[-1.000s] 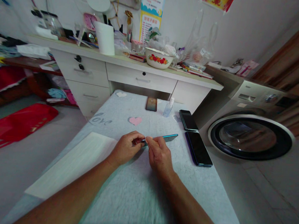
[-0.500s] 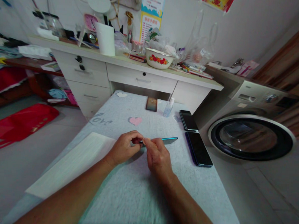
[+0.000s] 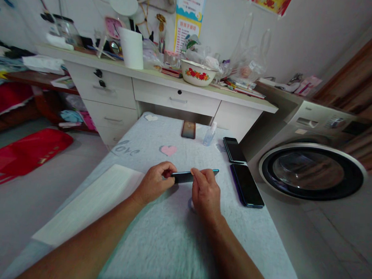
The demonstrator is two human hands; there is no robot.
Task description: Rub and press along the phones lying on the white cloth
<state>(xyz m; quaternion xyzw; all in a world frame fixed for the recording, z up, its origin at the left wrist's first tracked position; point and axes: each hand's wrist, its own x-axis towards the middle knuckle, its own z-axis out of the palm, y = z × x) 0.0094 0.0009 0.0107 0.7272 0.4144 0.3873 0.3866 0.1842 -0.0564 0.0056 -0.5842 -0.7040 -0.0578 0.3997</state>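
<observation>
A thin dark smartphone (image 3: 182, 177) with a bluish edge is held tilted above the cloth-covered table. My left hand (image 3: 155, 181) grips its left end between thumb and fingers. Along the phone's upper edge, right of its middle, my right hand (image 3: 207, 194) is closed in a pinch. Whether a small item sits within that pinch is hidden. Two more smartphones lie to the right, a larger one (image 3: 247, 186) nearer me and a smaller one (image 3: 234, 150) behind it. Farther back stand a clear spray bottle (image 3: 209, 134) and a flat brown-and-black item (image 3: 188, 129).
A long whitish sheet (image 3: 90, 203) lies on the table's left side. Behind the table is a white desk (image 3: 175, 98) carrying a flowered enamel bowl (image 3: 198, 73), a paper roll (image 3: 132, 49) and plastic bags. At right stands a washing machine (image 3: 298, 119); a red item (image 3: 31, 151) is at left.
My right hand has slid to the right along the phone's edge, away from my left hand. More of the phone's dark face now shows between them. My left hand keeps its hold.
</observation>
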